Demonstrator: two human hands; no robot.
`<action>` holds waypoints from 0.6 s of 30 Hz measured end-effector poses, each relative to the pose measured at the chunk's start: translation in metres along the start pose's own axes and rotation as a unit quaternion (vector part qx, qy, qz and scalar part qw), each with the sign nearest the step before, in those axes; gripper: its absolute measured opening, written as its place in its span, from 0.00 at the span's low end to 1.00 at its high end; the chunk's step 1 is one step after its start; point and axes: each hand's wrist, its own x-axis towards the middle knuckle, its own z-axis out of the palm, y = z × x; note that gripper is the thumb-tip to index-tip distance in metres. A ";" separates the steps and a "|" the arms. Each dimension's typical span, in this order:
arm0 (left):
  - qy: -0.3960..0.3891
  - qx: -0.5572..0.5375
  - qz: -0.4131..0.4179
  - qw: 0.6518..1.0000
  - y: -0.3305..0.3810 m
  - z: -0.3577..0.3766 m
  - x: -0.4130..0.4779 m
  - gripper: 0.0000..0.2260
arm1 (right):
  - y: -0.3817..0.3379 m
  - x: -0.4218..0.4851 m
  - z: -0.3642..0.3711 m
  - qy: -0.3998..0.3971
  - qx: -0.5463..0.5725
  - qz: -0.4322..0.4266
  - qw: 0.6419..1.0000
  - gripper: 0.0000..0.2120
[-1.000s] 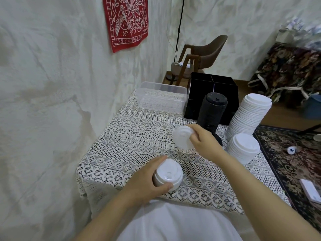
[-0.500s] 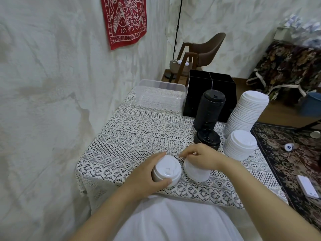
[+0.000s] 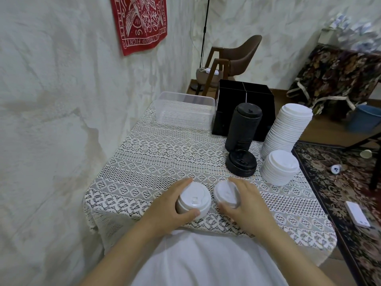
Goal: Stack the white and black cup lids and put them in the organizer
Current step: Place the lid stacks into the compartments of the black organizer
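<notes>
My left hand grips a short stack of white lids near the table's front edge. Just to its right, my right hand holds a single white lid, tilted, thumb and fingers curled round its rim. Behind them stand a low pile of black lids and a tall black stack. To the right are a tall leaning white stack and a shorter white stack. The black organizer with its divided compartments stands at the back.
A clear plastic box sits at the back left beside the organizer. A lace cloth covers the table, whose left side runs along the wall. A chair stands beyond the table, and a patterned rug lies on the floor at right.
My right hand brought the single white lid down from mid-table to beside the left hand's stack. The left hand stayed on its stack.
</notes>
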 end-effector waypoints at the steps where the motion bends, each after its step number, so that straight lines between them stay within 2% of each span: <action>1: -0.002 0.002 0.004 1.000 0.001 0.000 0.000 0.41 | -0.001 0.003 -0.003 0.016 0.024 -0.004 1.000 0.36; 3: -0.005 0.004 0.009 1.000 0.002 -0.001 0.001 0.43 | -0.009 0.008 -0.011 0.021 0.083 -0.028 0.996 0.34; 6: -0.008 -0.012 0.000 1.000 0.002 0.000 0.001 0.43 | -0.027 0.013 -0.019 -0.048 0.128 -0.092 0.986 0.34; 10: 0.011 -0.058 -0.017 0.998 -0.001 0.000 0.000 0.49 | -0.041 0.018 -0.013 -0.128 0.105 -0.152 0.974 0.35; 14: 0.017 -0.091 -0.029 0.995 -0.003 0.000 0.001 0.54 | -0.048 0.021 -0.009 -0.155 0.088 -0.167 0.970 0.35; 18: 0.019 -0.086 -0.025 0.996 -0.005 0.001 0.002 0.54 | -0.052 0.022 -0.007 -0.177 0.073 -0.176 0.966 0.35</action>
